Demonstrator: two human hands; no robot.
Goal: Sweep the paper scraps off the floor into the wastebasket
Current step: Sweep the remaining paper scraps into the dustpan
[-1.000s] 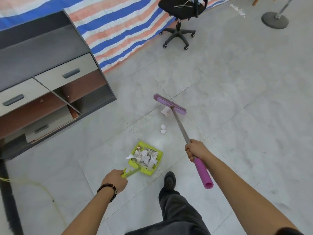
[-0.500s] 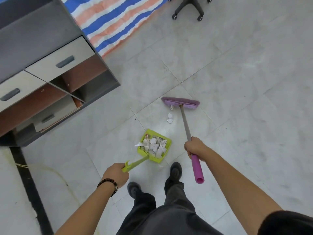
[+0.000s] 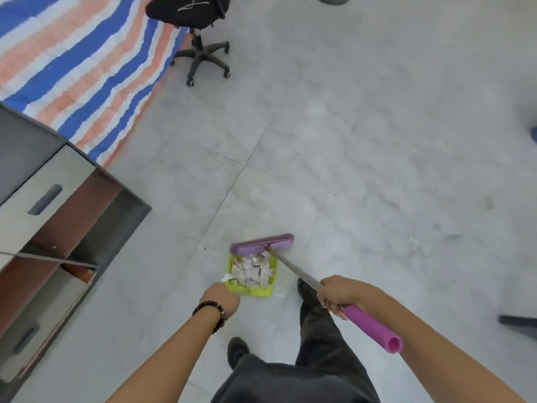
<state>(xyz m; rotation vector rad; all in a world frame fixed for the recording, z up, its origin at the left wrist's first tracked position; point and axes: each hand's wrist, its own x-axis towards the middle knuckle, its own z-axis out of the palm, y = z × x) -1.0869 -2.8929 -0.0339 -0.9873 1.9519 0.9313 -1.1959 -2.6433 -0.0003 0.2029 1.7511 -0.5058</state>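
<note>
Paper scraps (image 3: 252, 272) are light and easily spilled; dustpan (image 3: 261, 291) is gripped by left hand (image 3: 221, 298), broom (image 3: 262, 244) by right hand (image 3: 337, 293).

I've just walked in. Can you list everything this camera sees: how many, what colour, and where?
broom: one, purple head and grip, metal shaft; head at the dustpan's far edge.
dustpan: one, lime green, on the floor ahead of the feet.
paper scraps: a pile, white, in the dustpan.
office chair: one, black, top of view.
tarp: one, blue, orange and white stripes, top left.
cabinet: one, grey with drawers, left.
floor: pale grey tiles.
bracelet: one, dark beads, left wrist.
trousers: dark, bottom centre.
left hand: holds the dustpan's handle.
right hand: grips the broom's shaft.
</note>
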